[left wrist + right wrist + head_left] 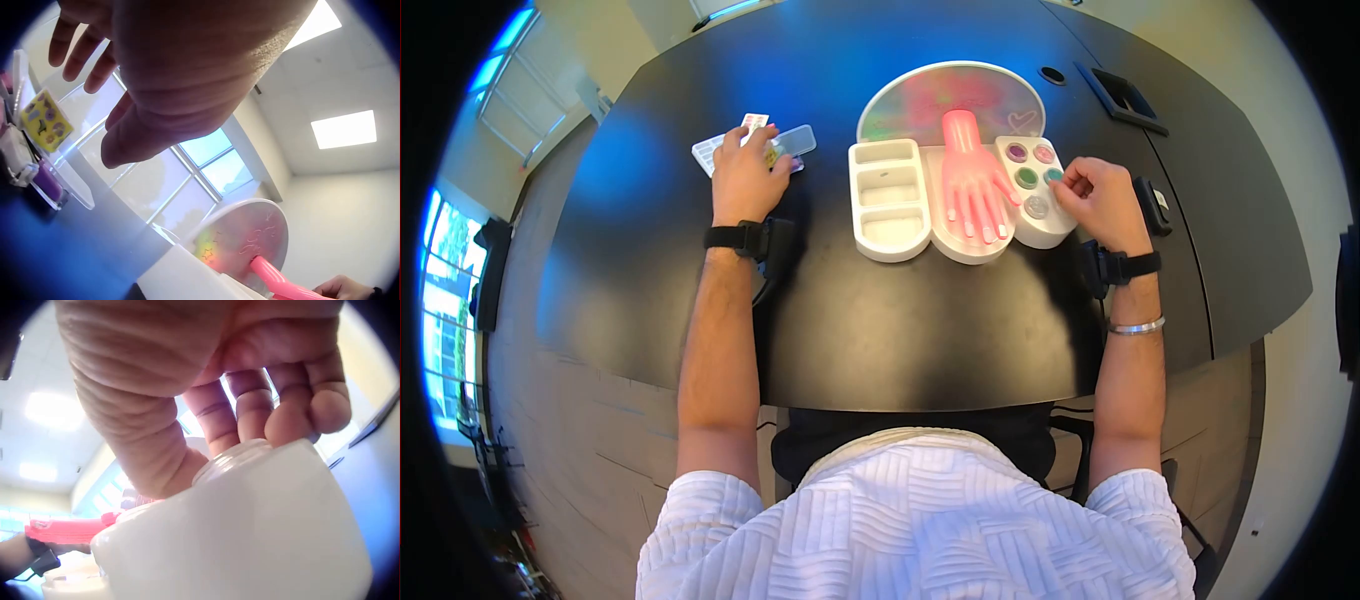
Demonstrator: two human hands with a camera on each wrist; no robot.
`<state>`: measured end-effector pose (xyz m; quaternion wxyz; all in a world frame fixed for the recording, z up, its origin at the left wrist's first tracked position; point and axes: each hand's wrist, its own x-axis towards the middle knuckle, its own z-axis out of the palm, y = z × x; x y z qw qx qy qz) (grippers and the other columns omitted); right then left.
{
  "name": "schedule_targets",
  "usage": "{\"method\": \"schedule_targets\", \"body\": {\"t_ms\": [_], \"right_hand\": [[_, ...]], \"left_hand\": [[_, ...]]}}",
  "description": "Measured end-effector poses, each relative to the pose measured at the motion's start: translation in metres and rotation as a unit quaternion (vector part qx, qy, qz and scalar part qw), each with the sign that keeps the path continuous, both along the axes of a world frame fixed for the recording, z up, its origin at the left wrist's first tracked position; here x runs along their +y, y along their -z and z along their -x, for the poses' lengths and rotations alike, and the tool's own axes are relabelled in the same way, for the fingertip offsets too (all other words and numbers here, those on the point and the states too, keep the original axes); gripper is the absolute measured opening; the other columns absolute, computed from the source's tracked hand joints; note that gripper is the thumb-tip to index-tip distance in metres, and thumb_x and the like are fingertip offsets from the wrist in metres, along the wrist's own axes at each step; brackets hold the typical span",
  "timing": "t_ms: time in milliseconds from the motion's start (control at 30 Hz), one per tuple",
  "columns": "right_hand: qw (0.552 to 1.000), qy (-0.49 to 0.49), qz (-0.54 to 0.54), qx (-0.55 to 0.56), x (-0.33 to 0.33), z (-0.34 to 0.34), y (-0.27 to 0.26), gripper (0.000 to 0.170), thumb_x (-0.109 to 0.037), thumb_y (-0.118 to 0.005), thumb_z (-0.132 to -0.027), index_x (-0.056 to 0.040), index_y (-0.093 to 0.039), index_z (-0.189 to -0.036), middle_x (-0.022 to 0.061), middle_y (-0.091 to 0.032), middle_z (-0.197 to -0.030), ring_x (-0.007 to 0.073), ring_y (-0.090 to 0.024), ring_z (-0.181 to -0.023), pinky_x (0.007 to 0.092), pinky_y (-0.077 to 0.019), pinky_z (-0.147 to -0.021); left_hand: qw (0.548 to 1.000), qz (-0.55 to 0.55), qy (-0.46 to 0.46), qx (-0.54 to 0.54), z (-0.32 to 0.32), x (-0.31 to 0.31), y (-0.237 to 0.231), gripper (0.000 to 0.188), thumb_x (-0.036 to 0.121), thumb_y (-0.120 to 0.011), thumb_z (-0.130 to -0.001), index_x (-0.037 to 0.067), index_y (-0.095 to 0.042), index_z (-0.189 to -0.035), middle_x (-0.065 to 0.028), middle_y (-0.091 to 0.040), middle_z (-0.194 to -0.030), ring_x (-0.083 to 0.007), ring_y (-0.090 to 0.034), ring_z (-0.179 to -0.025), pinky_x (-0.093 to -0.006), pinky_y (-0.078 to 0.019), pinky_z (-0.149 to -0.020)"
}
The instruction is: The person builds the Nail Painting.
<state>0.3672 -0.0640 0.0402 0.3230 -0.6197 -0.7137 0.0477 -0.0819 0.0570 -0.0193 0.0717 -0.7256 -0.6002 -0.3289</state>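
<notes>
My left hand [750, 168] is over a white compartment box [704, 153], fingers spread and bent downward. Beside the fingers, in the left wrist view, stand a yellow patterned piece [47, 122] and a small purple item [47, 180]; the palm is apart from both. A clear plastic lid [798, 138] lies just right of that hand. At the right, my right hand [1102, 200] pinches a small teal jar [1053, 175] between thumb and fingers. The right wrist view shows the jar's clear rim [232, 464] low in the white holder [244, 531]. Near it lies a pink model hand [975, 185], palm down.
A white three-compartment tray [889, 242] joins the model hand's stand on the left. Behind rises a rounded iridescent panel [900, 100]. Purple, pink, green and silver jars [1036, 207] sit in the holder. A dark table box [1122, 98] is at the far right.
</notes>
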Motion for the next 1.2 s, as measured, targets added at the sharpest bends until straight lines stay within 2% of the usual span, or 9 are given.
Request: {"method": "schedule_targets", "body": {"t_ms": [133,200,367,600,667,800,867,967,1200], "right_hand": [[0.994,0.044,-0.065,0.076,0.003,-0.015,0.000,0.025,-0.020,-0.083,-0.091,0.0017,-0.072,-0.083,0.0079,-0.066,-0.066,0.0111,-0.059,-0.060,0.0294,-0.0475,-0.057],[0.986,0.085,-0.104,0.102,0.008,-0.026,0.002,0.025,-0.022,-0.083,-0.092,-0.0003,-0.074,-0.082,0.0019,-0.064,-0.063,0.0070,-0.056,-0.059,0.0266,-0.0452,-0.056],[0.973,0.123,-0.147,0.129,0.009,-0.038,0.001,0.026,-0.024,-0.083,-0.092,-0.0015,-0.075,-0.082,-0.0004,-0.065,-0.063,0.0066,-0.055,-0.058,0.0260,-0.0455,-0.057],[0.979,0.109,-0.120,0.126,0.014,-0.043,0.009,0.027,-0.025,-0.083,-0.092,-0.0019,-0.075,-0.082,0.0004,-0.066,-0.064,0.0073,-0.056,-0.059,0.0264,-0.0460,-0.057],[0.978,0.097,-0.128,0.131,0.014,-0.043,0.009,0.027,-0.026,-0.083,-0.092,-0.0020,-0.075,-0.082,0.0010,-0.066,-0.064,0.0078,-0.056,-0.059,0.0269,-0.0465,-0.057],[0.979,0.093,-0.134,0.126,0.015,-0.044,0.011,0.028,-0.026,-0.083,-0.092,-0.0020,-0.075,-0.082,0.0014,-0.067,-0.064,0.0081,-0.056,-0.058,0.0275,-0.0472,-0.057],[0.981,0.090,-0.129,0.117,0.015,-0.044,0.011,0.028,-0.027,-0.083,-0.093,-0.0021,-0.075,-0.082,0.0017,-0.067,-0.064,0.0086,-0.057,-0.059,0.0276,-0.0477,-0.057],[0.981,0.083,-0.133,0.112,0.015,-0.043,0.010,0.028,-0.027,-0.083,-0.093,-0.0021,-0.076,-0.083,0.0023,-0.067,-0.064,0.0097,-0.058,-0.058,0.0280,-0.0480,-0.057],[0.980,0.093,-0.137,0.106,0.017,-0.046,0.011,0.030,-0.029,-0.083,-0.092,-0.0018,-0.075,-0.084,0.0040,-0.068,-0.065,0.0117,-0.059,-0.059,0.0291,-0.0487,-0.057]], "left_hand": [[0.999,0.013,0.033,-0.007,0.015,0.016,0.011,0.039,0.024,-0.079,-0.090,0.015,-0.075,-0.127,-0.0192,-0.066,-0.139,-0.0448,-0.062,-0.127,-0.0517,-0.0525,-0.108],[0.999,0.042,0.013,-0.025,0.015,0.015,0.007,0.038,0.023,-0.079,-0.090,0.014,-0.075,-0.126,-0.0172,-0.067,-0.137,-0.0435,-0.063,-0.125,-0.0522,-0.0528,-0.106],[0.996,0.073,0.011,-0.051,0.013,0.011,0.001,0.032,0.014,-0.077,-0.090,0.011,-0.073,-0.122,-0.0175,-0.068,-0.125,-0.0403,-0.069,-0.113,-0.0475,-0.0559,-0.101],[0.997,0.063,0.009,-0.043,0.011,0.015,0.003,0.032,0.014,-0.077,-0.091,0.013,-0.072,-0.122,-0.0186,-0.068,-0.124,-0.0407,-0.069,-0.114,-0.0491,-0.0569,-0.099],[0.999,-0.006,0.023,0.027,0.015,0.020,0.008,0.029,0.016,-0.077,-0.093,0.014,-0.072,-0.122,-0.0163,-0.068,-0.121,-0.0292,-0.075,-0.077,-0.0386,-0.0629,-0.067],[0.998,0.064,0.003,0.008,0.009,0.013,-0.003,0.029,0.017,-0.077,-0.094,0.015,-0.070,-0.122,-0.0172,-0.069,-0.120,-0.0339,-0.075,-0.088,-0.0431,-0.0628,-0.077],[0.999,0.031,-0.006,0.018,0.005,0.008,-0.006,0.029,0.017,-0.077,-0.093,0.014,-0.070,-0.122,-0.0165,-0.070,-0.118,-0.0368,-0.073,-0.100,-0.0471,-0.0599,-0.088],[1.000,-0.006,0.013,-0.008,0.001,0.008,-0.009,0.031,0.013,-0.077,-0.092,0.012,-0.070,-0.122,-0.0147,-0.071,-0.119,-0.0368,-0.072,-0.108,-0.0483,-0.0572,-0.093],[0.990,-0.128,0.055,-0.020,-0.023,-0.009,-0.033,0.029,0.009,-0.080,-0.089,0.008,-0.071,-0.116,-0.0124,-0.070,-0.118,-0.0350,-0.069,-0.109,-0.0466,-0.0578,-0.092]]}}
